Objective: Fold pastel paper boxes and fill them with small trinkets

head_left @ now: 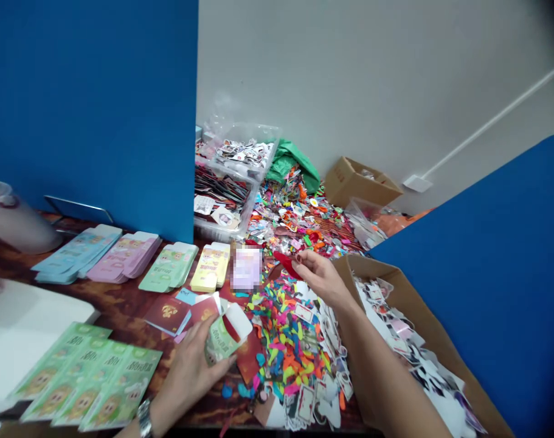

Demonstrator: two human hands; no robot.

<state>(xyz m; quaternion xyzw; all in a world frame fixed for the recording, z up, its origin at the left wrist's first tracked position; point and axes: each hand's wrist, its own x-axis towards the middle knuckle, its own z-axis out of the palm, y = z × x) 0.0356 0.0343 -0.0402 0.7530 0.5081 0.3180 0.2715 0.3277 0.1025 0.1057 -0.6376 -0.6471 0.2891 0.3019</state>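
My left hand (190, 368) is wrapped round a small green printed paper packet (222, 340). The packet's white flap stands up, and something dark red shows in its mouth. My right hand (320, 274) reaches out over the heap and pinches a flat red piece (286, 264) whose kind I cannot make out. Below it lies a pile of bright balloons (288, 340), mixed with white-edged stickers (311, 401). Dark red booklets (168, 311) lie just beyond my left hand. Several filled green packets (121, 389) overlap at the lower left.
Stacks of blue packets (78, 252), purple packets (124, 255), green packets (169, 266) and yellow packets (210, 266) line the blue partition (89, 109). Clear bins (253, 207) and mixed trinkets (299, 213) fill the back. A sticker-filled cardboard box (445, 340) stands right, by another partition (495, 255).
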